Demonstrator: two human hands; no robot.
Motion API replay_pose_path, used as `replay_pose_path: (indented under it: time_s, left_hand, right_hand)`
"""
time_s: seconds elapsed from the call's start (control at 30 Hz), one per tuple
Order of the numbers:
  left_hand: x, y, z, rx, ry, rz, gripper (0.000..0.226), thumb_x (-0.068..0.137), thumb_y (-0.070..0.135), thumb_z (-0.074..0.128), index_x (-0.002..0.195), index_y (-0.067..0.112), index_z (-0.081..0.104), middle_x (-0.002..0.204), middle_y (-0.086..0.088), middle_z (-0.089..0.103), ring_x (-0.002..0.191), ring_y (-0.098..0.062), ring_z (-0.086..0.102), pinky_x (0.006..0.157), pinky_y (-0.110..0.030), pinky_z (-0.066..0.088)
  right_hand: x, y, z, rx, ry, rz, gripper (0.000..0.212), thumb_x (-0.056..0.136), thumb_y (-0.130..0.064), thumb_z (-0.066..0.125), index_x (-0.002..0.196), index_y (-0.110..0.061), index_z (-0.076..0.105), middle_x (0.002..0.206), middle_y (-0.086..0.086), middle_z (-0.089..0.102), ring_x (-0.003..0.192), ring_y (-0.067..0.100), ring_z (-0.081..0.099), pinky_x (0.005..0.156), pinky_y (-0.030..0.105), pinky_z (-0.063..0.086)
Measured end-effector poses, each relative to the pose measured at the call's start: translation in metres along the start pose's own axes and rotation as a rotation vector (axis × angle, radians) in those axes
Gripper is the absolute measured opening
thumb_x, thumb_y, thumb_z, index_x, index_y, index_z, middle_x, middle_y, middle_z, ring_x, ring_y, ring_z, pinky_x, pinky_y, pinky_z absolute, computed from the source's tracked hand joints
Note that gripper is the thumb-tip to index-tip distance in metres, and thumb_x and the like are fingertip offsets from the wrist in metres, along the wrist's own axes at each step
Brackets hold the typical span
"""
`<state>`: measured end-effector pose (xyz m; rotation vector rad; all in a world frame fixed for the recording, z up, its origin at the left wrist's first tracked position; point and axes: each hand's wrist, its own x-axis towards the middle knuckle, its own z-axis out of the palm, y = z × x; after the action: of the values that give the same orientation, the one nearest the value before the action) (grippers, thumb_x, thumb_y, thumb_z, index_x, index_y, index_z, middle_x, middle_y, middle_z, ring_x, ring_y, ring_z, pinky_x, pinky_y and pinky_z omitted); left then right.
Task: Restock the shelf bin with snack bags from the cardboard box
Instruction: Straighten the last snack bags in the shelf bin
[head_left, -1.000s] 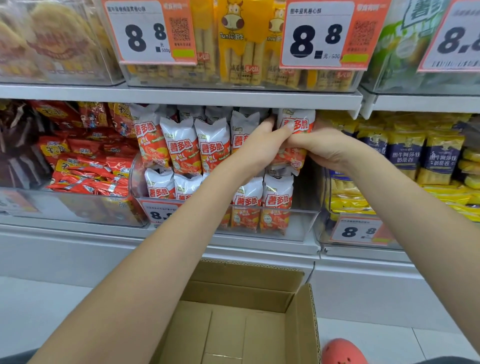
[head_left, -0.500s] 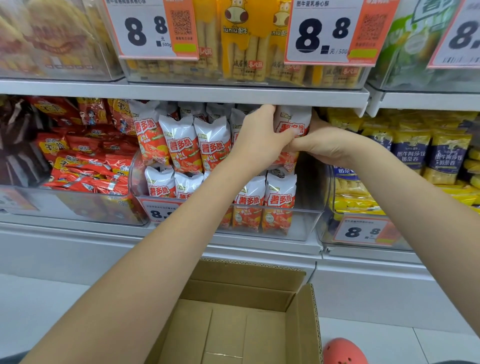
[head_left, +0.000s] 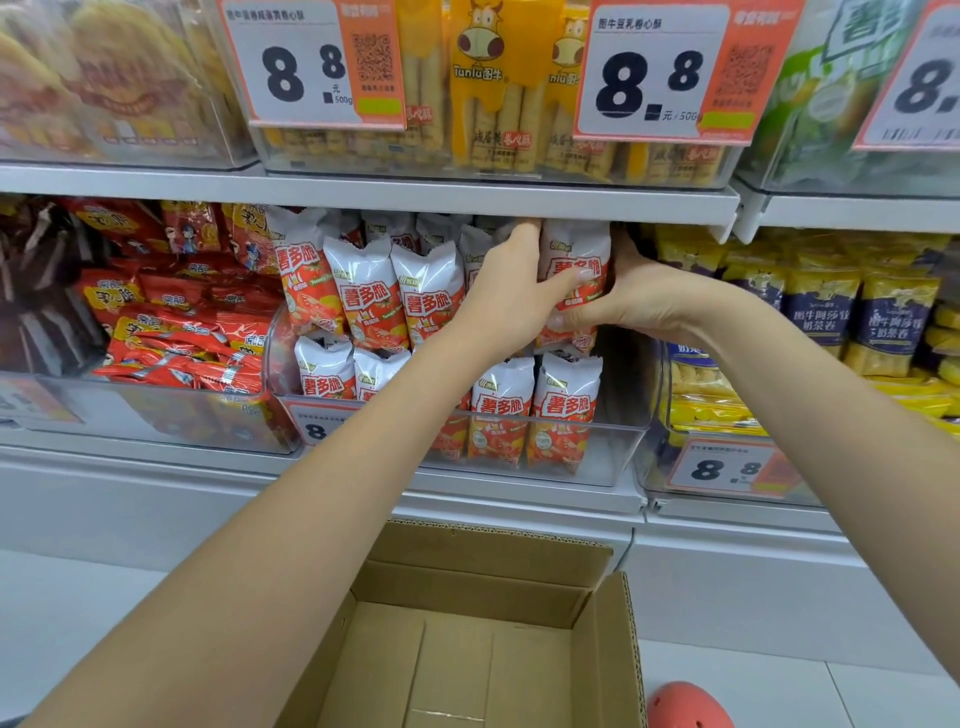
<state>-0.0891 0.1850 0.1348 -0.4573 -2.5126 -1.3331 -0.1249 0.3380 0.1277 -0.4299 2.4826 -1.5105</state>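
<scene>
1. Head view: the snack bag (head_left: 575, 270), white on top with an orange-red printed lower half, stands upright at the right end of the clear shelf bin (head_left: 613, 457)'s upper row.
2. The left hand (head_left: 511, 296) and right hand (head_left: 636, 296) clasp its two sides with curled fingers.
3. The cardboard box (head_left: 467, 639) sits open below.

The snack bags (head_left: 430, 299) are white on top, orange-red below, with red lettering. The cardboard box (head_left: 470, 639) is plain brown. Price cards (head_left: 662, 73) are white with black numerals and orange edges. To the left lie red packets (head_left: 176, 322) with yellow labels; to the right, yellow bags (head_left: 883, 317) with navy panels. The shelf (head_left: 363, 193) is pale grey.
</scene>
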Motion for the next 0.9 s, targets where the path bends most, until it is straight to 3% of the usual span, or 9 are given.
replay_pose_path:
  time_s: [0.13,0.3,0.37,0.43,0.57,0.7,0.83,0.9]
  left_hand:
    - [0.000,0.000,-0.001,-0.015,-0.013,-0.005,0.043,0.090,0.023,0.064,0.124,0.007,0.044,0.124,-0.005,0.059,0.111,-0.016,0.057,0.089,-0.025,0.047]
    - [0.001,0.001,0.004,0.058,0.020,0.001,0.038,0.093,0.025,0.060,0.121,0.007,0.043,0.109,-0.003,0.060,0.093,-0.012,0.055,0.076,-0.020,0.042]
    - [0.000,0.002,0.007,0.085,0.016,-0.004,0.034,0.095,0.025,0.057,0.119,0.005,0.044,0.101,-0.003,0.057,0.085,-0.012,0.052,0.070,-0.019,0.039]
    - [-0.001,0.003,0.010,0.086,0.011,-0.009,0.033,0.096,0.026,0.055,0.118,0.004,0.044,0.101,-0.005,0.056,0.089,-0.016,0.054,0.072,-0.022,0.039]
    - [-0.004,0.001,0.012,0.011,0.023,-0.012,0.037,0.094,0.026,0.058,0.121,0.004,0.045,0.114,-0.010,0.060,0.103,-0.021,0.057,0.081,-0.026,0.045]
    - [-0.008,0.000,0.014,-0.013,0.066,0.022,0.036,0.091,0.024,0.062,0.118,0.004,0.048,0.114,-0.010,0.060,0.104,-0.019,0.057,0.080,-0.023,0.043]
    - [-0.009,-0.001,0.017,-0.043,0.097,0.024,0.035,0.088,0.025,0.066,0.111,0.003,0.052,0.109,-0.011,0.062,0.101,-0.022,0.059,0.086,-0.037,0.050]
    - [-0.011,-0.001,0.019,-0.049,0.126,0.024,0.032,0.087,0.025,0.067,0.105,0.002,0.053,0.103,-0.012,0.062,0.093,-0.022,0.058,0.081,-0.039,0.051]
  right_hand:
    - [-0.004,-0.005,0.001,0.007,-0.054,0.008,0.088,0.068,-0.005,0.083,0.137,-0.021,0.029,0.124,-0.002,0.058,0.108,0.008,0.061,0.081,0.021,0.055]
    - [-0.007,-0.008,0.002,0.009,-0.043,0.013,0.085,0.069,-0.004,0.082,0.135,-0.019,0.031,0.121,-0.003,0.058,0.109,0.009,0.060,0.077,0.020,0.054]
    - [-0.009,-0.009,0.002,0.063,-0.047,0.011,0.078,0.073,0.003,0.077,0.128,-0.025,0.030,0.113,-0.007,0.058,0.100,0.005,0.060,0.071,0.018,0.054]
    - [-0.011,-0.009,0.003,0.094,-0.049,-0.006,0.068,0.076,0.008,0.071,0.119,-0.029,0.035,0.105,-0.010,0.059,0.092,0.003,0.061,0.065,0.014,0.054]
    - [-0.014,-0.009,0.005,0.053,-0.041,-0.042,0.052,0.078,0.008,0.069,0.106,-0.032,0.051,0.106,-0.005,0.065,0.097,0.007,0.064,0.071,0.016,0.056]
    - [-0.018,-0.010,0.009,0.042,0.000,-0.074,0.053,0.077,0.005,0.072,0.108,-0.031,0.049,0.101,-0.008,0.063,0.092,0.003,0.063,0.068,0.011,0.053]
    - [-0.021,-0.006,0.010,0.038,0.058,-0.100,0.042,0.079,0.007,0.069,0.091,-0.029,0.050,0.094,-0.011,0.060,0.085,0.002,0.061,0.068,0.010,0.053]
    - [-0.023,-0.006,0.011,0.053,0.101,-0.101,0.040,0.080,0.004,0.070,0.085,-0.028,0.047,0.093,-0.012,0.058,0.086,0.003,0.060,0.074,0.015,0.053]
